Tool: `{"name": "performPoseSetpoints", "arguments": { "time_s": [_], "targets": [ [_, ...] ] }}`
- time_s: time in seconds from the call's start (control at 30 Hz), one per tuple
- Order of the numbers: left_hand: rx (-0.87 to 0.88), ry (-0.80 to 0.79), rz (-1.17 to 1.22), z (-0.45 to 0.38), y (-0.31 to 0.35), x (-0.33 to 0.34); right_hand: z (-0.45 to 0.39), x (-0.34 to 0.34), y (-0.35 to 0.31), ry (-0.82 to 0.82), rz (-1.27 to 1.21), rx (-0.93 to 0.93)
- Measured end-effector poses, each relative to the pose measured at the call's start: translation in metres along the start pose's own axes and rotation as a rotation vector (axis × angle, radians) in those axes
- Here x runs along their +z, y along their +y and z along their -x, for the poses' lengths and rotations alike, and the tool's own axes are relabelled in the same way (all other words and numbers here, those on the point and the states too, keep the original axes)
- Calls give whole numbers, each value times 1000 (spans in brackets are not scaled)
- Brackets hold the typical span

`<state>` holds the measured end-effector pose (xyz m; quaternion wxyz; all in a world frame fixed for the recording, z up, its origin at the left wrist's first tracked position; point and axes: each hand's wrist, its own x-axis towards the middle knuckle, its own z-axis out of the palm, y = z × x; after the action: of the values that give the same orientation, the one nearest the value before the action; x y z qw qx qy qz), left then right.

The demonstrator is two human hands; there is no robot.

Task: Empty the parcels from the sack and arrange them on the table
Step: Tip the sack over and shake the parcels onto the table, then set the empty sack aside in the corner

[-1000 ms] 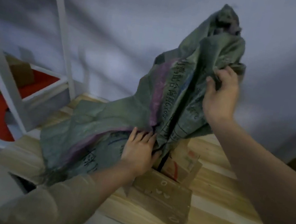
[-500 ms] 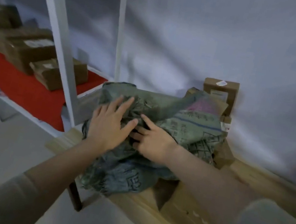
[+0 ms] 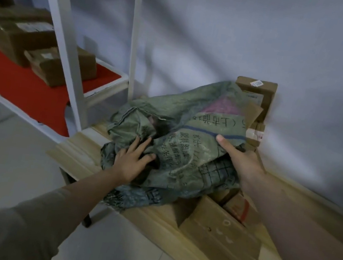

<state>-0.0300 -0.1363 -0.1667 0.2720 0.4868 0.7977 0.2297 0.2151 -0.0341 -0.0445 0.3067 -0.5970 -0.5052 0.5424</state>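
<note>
Head view, read from left to right with the sack as landmark. Well to the left of the sack we see a white shelf rack (image 3: 66, 50) whose red shelf (image 3: 26, 89) carries several brown cartons (image 3: 48, 65). The crumpled green woven sack (image 3: 187, 137) lies heaped on the wooden surface (image 3: 77, 151), at its left end. On the sack's left side we see the left hand (image 3: 131, 164) pressing down on the fabric, its fingers (image 3: 141, 146) spread and nearly straight, gripping nothing. On the sack's right side the right hand (image 3: 244, 161) holds the fabric: the thumb lies on top, and the other fingers are hidden beneath the fold. Behind the sack's right edge, parcels (image 3: 258, 98) stand stacked against the grey wall (image 3: 225, 37). In front of the sack, toward us, a large carton (image 3: 220, 238) lies on the surface, with a smaller red-marked box (image 3: 241, 208) between it and the sack.
</note>
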Motion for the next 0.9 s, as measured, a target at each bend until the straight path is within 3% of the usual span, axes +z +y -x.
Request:
{"name": "performPoseSetpoints", "arguments": {
  "time_s": [0.13, 0.33, 0.47, 0.6, 0.77, 0.9],
  "targets": [
    [32, 108, 349, 12, -13, 0, -2, 25, -7, 57, -104, -34],
    [98, 285, 601, 18, -5, -31, 23, 66, -82, -140, -445, -289],
    [281, 420, 613, 17, 56, -51, 37, 22, -118, -19, -594, -415],
    [482, 463, 387, 27, 139, -29, 47, -76, -108, 211, -640, -447],
    [540, 103, -311, 37, 193, 56, 57, -177, -42, 558, -400, -292],
    [609, 43, -617, 30, 212, 101, 43, -199, -4, 700, -200, -331]
  ]
}}
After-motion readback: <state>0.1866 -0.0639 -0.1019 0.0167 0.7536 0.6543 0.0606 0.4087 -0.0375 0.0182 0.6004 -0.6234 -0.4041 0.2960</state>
